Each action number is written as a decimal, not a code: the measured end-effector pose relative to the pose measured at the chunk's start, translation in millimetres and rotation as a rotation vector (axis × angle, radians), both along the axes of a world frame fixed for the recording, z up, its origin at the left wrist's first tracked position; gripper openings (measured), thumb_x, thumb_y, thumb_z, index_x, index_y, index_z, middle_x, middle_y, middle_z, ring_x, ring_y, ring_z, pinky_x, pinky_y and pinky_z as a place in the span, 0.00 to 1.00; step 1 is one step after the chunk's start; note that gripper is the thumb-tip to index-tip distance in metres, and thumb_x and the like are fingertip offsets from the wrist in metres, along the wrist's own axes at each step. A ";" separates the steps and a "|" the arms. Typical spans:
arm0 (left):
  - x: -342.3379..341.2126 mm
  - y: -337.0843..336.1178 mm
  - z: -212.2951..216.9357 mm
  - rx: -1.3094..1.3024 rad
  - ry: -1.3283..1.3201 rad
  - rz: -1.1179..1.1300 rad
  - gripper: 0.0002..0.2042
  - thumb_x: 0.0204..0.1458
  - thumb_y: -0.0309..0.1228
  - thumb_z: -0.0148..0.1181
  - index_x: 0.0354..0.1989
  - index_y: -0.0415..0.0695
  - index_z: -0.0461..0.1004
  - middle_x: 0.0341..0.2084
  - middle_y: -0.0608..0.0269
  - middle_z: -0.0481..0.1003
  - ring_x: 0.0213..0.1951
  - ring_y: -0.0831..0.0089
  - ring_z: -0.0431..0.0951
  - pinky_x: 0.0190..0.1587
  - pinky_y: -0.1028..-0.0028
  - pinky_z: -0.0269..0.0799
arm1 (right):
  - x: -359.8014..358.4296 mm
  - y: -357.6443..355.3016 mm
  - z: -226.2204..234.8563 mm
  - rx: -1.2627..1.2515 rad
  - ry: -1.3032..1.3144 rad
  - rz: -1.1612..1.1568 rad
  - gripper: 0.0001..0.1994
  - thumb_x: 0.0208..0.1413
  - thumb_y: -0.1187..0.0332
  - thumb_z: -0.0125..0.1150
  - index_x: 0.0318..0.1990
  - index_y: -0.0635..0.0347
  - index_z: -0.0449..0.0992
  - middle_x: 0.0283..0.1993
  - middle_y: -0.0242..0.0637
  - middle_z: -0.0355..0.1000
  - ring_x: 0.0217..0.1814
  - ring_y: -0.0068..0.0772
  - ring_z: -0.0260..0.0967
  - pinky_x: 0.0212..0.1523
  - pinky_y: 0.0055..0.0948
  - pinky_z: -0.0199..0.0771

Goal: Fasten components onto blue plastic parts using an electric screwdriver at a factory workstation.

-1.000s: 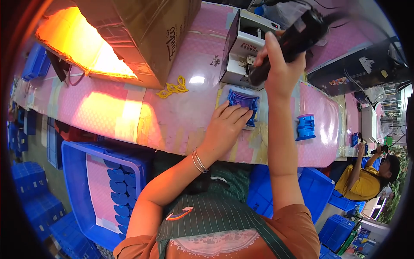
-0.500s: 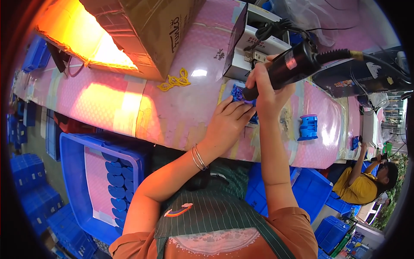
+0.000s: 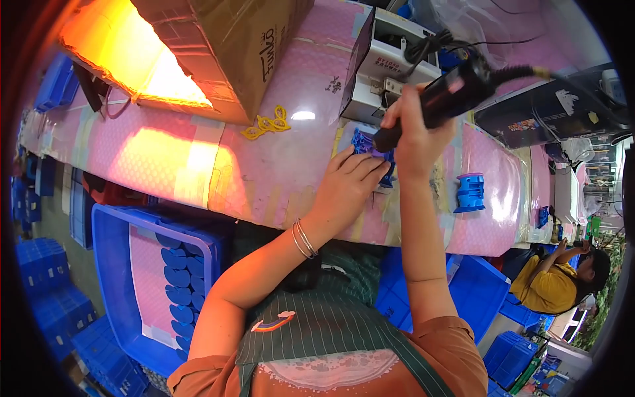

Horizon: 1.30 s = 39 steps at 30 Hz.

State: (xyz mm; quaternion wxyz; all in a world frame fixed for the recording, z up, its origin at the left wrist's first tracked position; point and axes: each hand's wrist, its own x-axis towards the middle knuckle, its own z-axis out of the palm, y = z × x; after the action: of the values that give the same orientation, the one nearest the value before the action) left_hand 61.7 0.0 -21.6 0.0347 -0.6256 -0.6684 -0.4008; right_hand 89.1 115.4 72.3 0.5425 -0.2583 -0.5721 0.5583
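A black corded hand tool (image 3: pixel 456 92), thick and cylindrical, is gripped in my right hand (image 3: pixel 422 145). Its blunt tip points down and left, over a blue plastic part (image 3: pixel 362 140) with some purple in it. Whether the tip touches the part I cannot tell. My left hand (image 3: pixel 347 185) holds that part down on the table with its fingertips on the near side, partly hiding it. Another blue spool-shaped part (image 3: pixel 470 193) stands to the right of my right forearm.
Yellow leaf-shaped pieces (image 3: pixel 266 124) lie by a cardboard box (image 3: pixel 228 46) with a glowing inside. A grey metal unit (image 3: pixel 370 99) stands behind my hands. Below left, a blue bin (image 3: pixel 119 278) contains several blue pieces. A co-worker in yellow (image 3: pixel 552 284) sits far right.
The tool and my right hand have shifted slightly, with the tip still over the part. My left hand stays put. The co-worker's arm has drawn back from the table.
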 end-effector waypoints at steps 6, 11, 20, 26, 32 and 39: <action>-0.4 -0.4 4.9 -0.018 -0.009 -0.026 0.18 0.50 0.27 0.55 0.51 0.44 0.76 0.47 0.64 0.76 0.54 0.67 0.73 0.65 0.60 0.60 | -11.3 35.1 40.3 0.250 0.142 -0.078 0.09 0.58 0.77 0.61 0.41 0.67 0.66 0.19 0.37 0.68 0.18 0.25 0.67 0.23 0.25 0.70; 0.4 0.5 5.1 -0.026 -0.011 -0.021 0.18 0.50 0.28 0.54 0.51 0.44 0.76 0.48 0.64 0.76 0.54 0.67 0.73 0.65 0.60 0.59 | -21.3 44.0 32.5 0.339 0.060 -0.080 0.08 0.58 0.76 0.61 0.40 0.68 0.68 0.20 0.36 0.69 0.18 0.25 0.67 0.25 0.24 0.70; -0.5 1.1 3.7 -0.009 -0.008 -0.019 0.19 0.50 0.28 0.54 0.52 0.45 0.76 0.48 0.65 0.76 0.53 0.68 0.73 0.65 0.61 0.60 | -17.9 7.7 31.4 0.115 0.096 0.092 0.14 0.58 0.74 0.63 0.46 0.69 0.67 0.20 0.35 0.68 0.18 0.25 0.67 0.22 0.25 0.67; -0.2 1.0 2.0 -0.012 0.018 0.002 0.18 0.49 0.28 0.54 0.50 0.45 0.77 0.47 0.65 0.76 0.54 0.68 0.73 0.65 0.60 0.61 | -22.1 3.5 10.9 0.127 -0.053 0.109 0.14 0.58 0.74 0.62 0.47 0.68 0.65 0.21 0.35 0.69 0.19 0.24 0.67 0.24 0.25 0.67; 0.6 1.2 -1.5 -0.003 0.021 -0.005 0.16 0.49 0.29 0.54 0.47 0.44 0.78 0.47 0.64 0.75 0.55 0.68 0.72 0.65 0.58 0.61 | -21.2 -2.1 0.2 0.130 -0.021 0.133 0.12 0.58 0.76 0.61 0.46 0.68 0.67 0.22 0.35 0.69 0.19 0.24 0.67 0.23 0.24 0.66; 1.0 0.8 -1.7 -0.002 0.030 0.003 0.12 0.47 0.28 0.55 0.40 0.42 0.79 0.47 0.63 0.75 0.56 0.67 0.71 0.65 0.57 0.61 | -20.4 1.9 -20.2 0.297 -0.105 0.051 0.13 0.55 0.77 0.64 0.46 0.68 0.67 0.27 0.34 0.71 0.20 0.23 0.68 0.23 0.24 0.67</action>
State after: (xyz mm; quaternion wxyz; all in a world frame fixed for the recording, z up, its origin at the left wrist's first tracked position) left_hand 62.7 0.8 -23.3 0.0446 -0.6303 -0.6693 -0.3908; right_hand 68.7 117.3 52.2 0.5297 -0.1895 -0.6823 0.4668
